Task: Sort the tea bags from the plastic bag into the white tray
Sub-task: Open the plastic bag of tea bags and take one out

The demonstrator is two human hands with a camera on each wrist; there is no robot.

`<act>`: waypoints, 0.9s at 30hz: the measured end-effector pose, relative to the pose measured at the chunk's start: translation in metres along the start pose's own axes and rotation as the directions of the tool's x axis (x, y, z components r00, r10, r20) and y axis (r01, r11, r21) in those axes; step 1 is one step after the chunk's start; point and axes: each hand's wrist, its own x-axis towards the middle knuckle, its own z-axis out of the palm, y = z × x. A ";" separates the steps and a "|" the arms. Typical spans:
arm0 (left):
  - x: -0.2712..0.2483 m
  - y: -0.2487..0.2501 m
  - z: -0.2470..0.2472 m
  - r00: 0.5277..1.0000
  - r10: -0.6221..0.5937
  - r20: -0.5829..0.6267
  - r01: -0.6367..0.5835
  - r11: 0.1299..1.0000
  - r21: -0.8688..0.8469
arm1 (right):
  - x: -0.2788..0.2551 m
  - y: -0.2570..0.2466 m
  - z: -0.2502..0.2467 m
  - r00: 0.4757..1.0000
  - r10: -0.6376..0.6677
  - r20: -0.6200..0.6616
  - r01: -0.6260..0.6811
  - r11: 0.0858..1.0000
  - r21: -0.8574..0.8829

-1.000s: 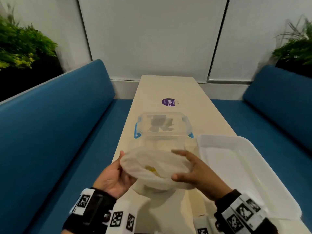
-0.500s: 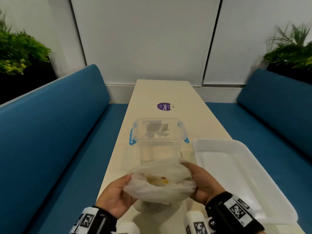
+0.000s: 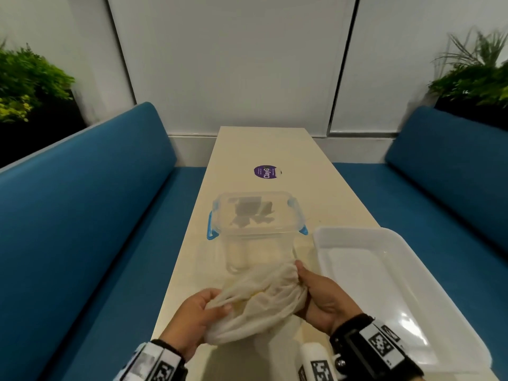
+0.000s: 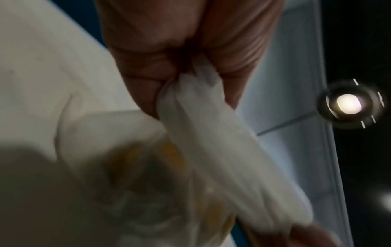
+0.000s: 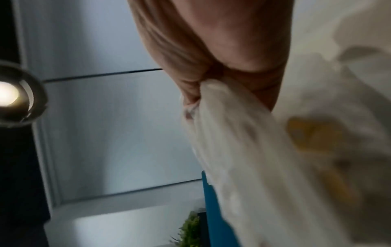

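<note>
A thin whitish plastic bag (image 3: 255,306) is held over the near end of the table between both hands. My left hand (image 3: 198,314) pinches its left edge (image 4: 190,103) and my right hand (image 3: 321,295) grips its right edge (image 5: 213,103). Yellow tea bags (image 5: 306,132) show blurred through the film, also in the left wrist view (image 4: 169,150). The white tray (image 3: 428,273) lies empty to the right of my right hand.
A clear lidded container with blue clips (image 3: 255,215) stands just beyond the bag. A purple sticker (image 3: 265,172) lies farther up the cream table (image 3: 264,144). Blue benches (image 3: 82,215) run along both sides, with plants in the far corners.
The bag's mouth, spread wide a second ago, is now drawn tighter between the hands. Both hands have moved nearer me and lower, and the view has tilted.
</note>
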 end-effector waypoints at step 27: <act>0.011 -0.001 -0.007 0.994 -0.075 -0.084 0.080 0.995 0.063 | 0.010 0.004 0.005 0.996 0.092 0.003 -0.091 0.989 0.113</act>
